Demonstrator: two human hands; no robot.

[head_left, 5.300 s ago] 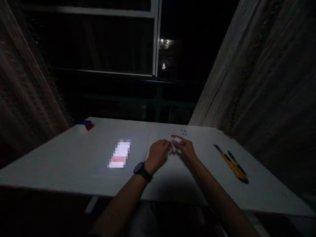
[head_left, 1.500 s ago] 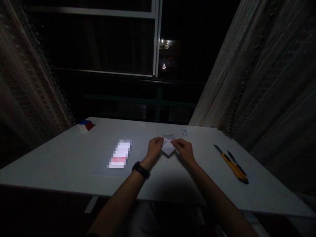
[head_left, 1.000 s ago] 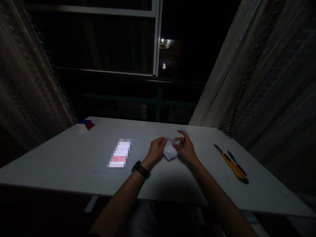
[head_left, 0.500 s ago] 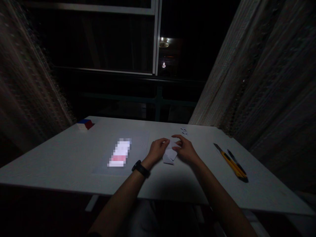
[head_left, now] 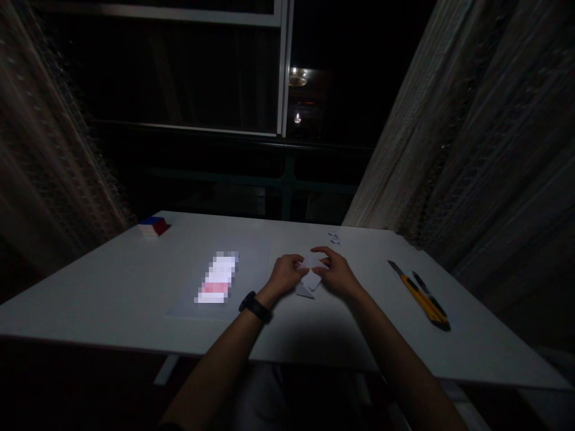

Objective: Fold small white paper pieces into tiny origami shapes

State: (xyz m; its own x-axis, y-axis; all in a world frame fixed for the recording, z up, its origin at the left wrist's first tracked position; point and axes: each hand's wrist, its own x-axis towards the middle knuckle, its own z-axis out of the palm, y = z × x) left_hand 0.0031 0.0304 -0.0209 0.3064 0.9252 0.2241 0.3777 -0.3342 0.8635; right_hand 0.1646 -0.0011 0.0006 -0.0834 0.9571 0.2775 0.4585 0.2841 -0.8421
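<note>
A small folded piece of white paper (head_left: 309, 278) rests low on the white table (head_left: 112, 287) between my two hands. My left hand (head_left: 284, 276), with a dark watch on its wrist, pinches the paper's left side with curled fingers. My right hand (head_left: 338, 273) grips the paper's right side, its fingers bent over the top edge. Part of the paper is hidden under my fingers. The room is dim.
A larger sheet (head_left: 215, 281) with a blurred patch lies left of my hands. A yellow utility knife (head_left: 420, 296) and a dark pen (head_left: 430, 296) lie at the right. A red and blue block (head_left: 153, 226) sits at the far left corner. Curtains hang on both sides.
The paper was held up and spread open 1.5 s ago; it has since been folded smaller and brought down onto the table, with both hands staying on it.
</note>
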